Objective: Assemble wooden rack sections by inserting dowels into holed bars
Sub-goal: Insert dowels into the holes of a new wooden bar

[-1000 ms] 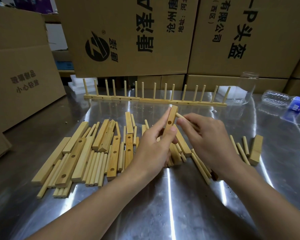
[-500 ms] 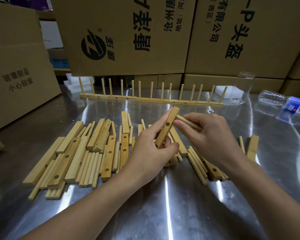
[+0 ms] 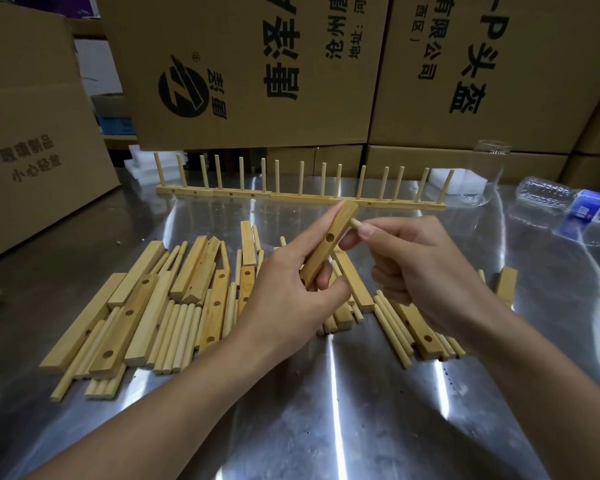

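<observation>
My left hand [image 3: 291, 296] grips a short wooden holed bar [image 3: 329, 244], tilted with its upper end toward the back right. A round hole shows on the bar's near face. My right hand [image 3: 420, 268] pinches a dowel [image 3: 354, 222] whose tip meets the bar's upper end on its right side; most of the dowel is hidden in my fingers. Below both hands lies a pile of loose bars and dowels [image 3: 174, 303] on the steel table. A row of finished rack sections [image 3: 302, 197] with upright dowels stands at the back.
Cardboard boxes [image 3: 257, 71] wall the back and left. A clear glass [image 3: 482, 174] and a lying plastic bottle [image 3: 568, 206] sit at the back right, white foam blocks [image 3: 444, 180] behind the rack. More bars and dowels [image 3: 420, 330] lie under my right wrist. Bare steel table [image 3: 326, 410] lies nearest me.
The bar has tilted further over toward the right. My right hand has brought the dowel's tip against the bar's upper end, with less of the dowel showing.
</observation>
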A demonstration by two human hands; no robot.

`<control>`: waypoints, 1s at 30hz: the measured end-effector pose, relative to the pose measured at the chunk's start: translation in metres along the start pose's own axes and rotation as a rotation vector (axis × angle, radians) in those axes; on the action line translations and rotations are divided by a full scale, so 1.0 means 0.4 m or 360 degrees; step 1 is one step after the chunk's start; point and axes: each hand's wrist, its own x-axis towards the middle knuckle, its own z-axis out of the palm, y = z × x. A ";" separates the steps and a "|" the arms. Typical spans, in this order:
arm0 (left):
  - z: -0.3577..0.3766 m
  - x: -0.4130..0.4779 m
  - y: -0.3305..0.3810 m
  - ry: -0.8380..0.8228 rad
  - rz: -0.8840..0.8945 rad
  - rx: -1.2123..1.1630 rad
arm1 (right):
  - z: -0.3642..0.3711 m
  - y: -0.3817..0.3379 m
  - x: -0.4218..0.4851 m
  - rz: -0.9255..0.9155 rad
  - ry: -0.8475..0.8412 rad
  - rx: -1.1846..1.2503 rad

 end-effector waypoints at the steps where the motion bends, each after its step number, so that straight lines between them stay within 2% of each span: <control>1: -0.001 0.001 0.000 -0.0002 0.0012 0.0004 | 0.002 -0.002 0.000 0.0041 -0.0035 0.0100; 5: -0.011 0.012 0.000 0.0097 -0.0028 0.0040 | 0.001 -0.004 0.005 0.0243 -0.0161 0.0325; 7: -0.039 0.028 -0.012 0.0322 -0.0221 -0.0001 | -0.023 -0.005 0.010 0.0413 -0.0244 0.0512; 9: -0.067 0.041 -0.022 0.0439 -0.0411 -0.0139 | -0.046 -0.009 0.014 0.0437 -0.0195 0.0683; 10: -0.070 0.042 -0.021 0.0403 -0.0488 -0.0261 | -0.051 -0.010 0.015 0.0394 -0.0124 0.0656; 14: -0.018 0.023 -0.005 0.0009 -0.0662 -0.0708 | -0.028 0.001 0.011 0.0145 0.0033 0.0037; 16: -0.003 0.018 -0.004 -0.0113 -0.0705 -0.0857 | -0.013 0.007 0.010 0.0026 0.0073 0.0017; 22: -0.010 0.018 0.002 -0.0168 -0.0745 -0.1032 | -0.001 0.011 0.008 -0.0381 0.0405 -0.0048; 30: -0.015 0.024 0.004 -0.0193 -0.0776 -0.1367 | 0.007 0.021 0.008 -0.0563 0.0539 -0.0251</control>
